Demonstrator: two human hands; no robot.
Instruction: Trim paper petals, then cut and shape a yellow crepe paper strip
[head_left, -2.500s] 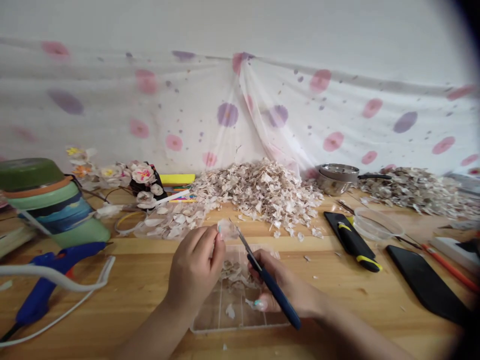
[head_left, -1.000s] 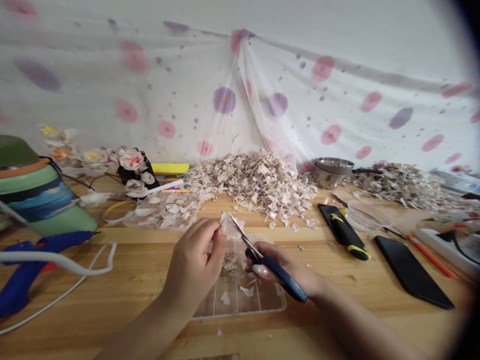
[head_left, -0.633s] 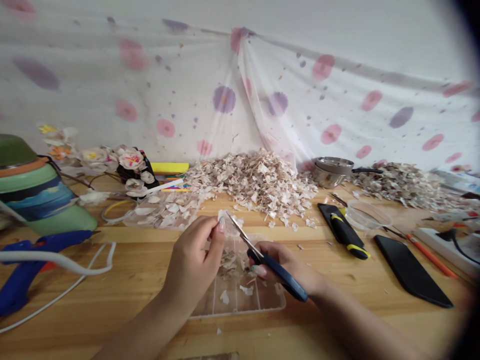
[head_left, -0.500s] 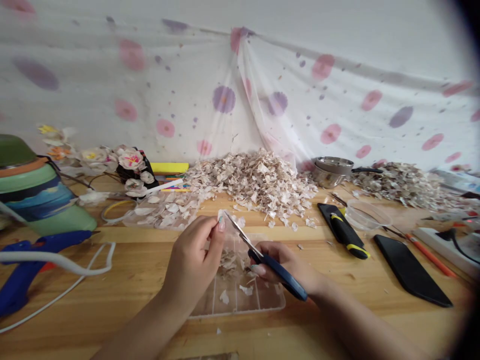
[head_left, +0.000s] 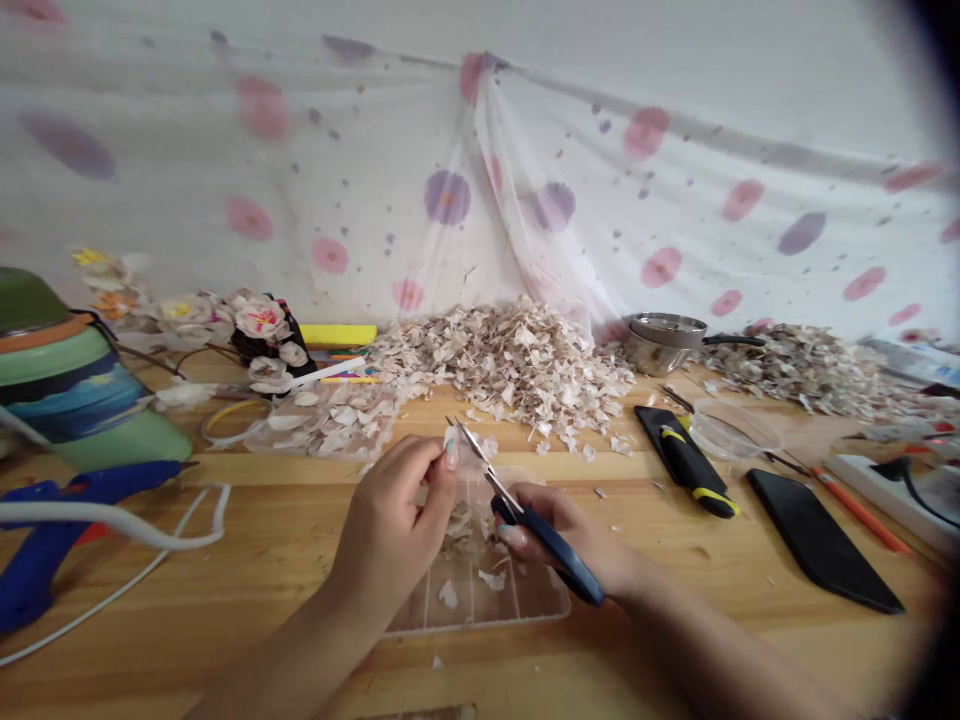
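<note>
Left hand (head_left: pixel 394 525): thumb and forefinger pinched on a small pale flake (head_left: pixel 455 440), lifted above the tray, likely so the blades can get at its edge.
Right hand (head_left: pixel 577 540): closed round the blue handles of the scissors (head_left: pixel 525 515); the blades point up and left and meet the flake at the left fingertips, and they appear slightly parted.
Clear tray (head_left: pixel 480 600): a divided plastic box lying on the tabletop (head_left: pixel 262 590) directly under both hands; cut bits lie in its compartments, so it seems placed to catch what falls.
Glue gun (head_left: pixel 67 525): blue, lying on its side at the left edge, a white cable (head_left: pixel 120 530) looping over it.
Bowls (head_left: pixel 67 385): a tilted stack in green, orange and blue, beyond the glue gun.
Black phone (head_left: pixel 821 540): flat on the right, near the forearm.
Black and yellow tool (head_left: pixel 690 460): lying beside a shallow clear dish (head_left: pixel 735 432).
Cut petals (head_left: pixel 330 420): spread out on a clear sheet, left of centre.
Flake heap (head_left: pixel 517 370): a big mound at the back against the cloth, within arm's reach; a second heap (head_left: pixel 810 375) lies far right.
Metal pan (head_left: pixel 664 343): between the two heaps.
Finished flowers (head_left: pixel 255 325): clustered back left, near a yellow strip (head_left: pixel 345 335).
Spotted cloth (head_left: pixel 480 190): hangs behind, pink and purple dots.
Writing: none readable anywhere.
</note>
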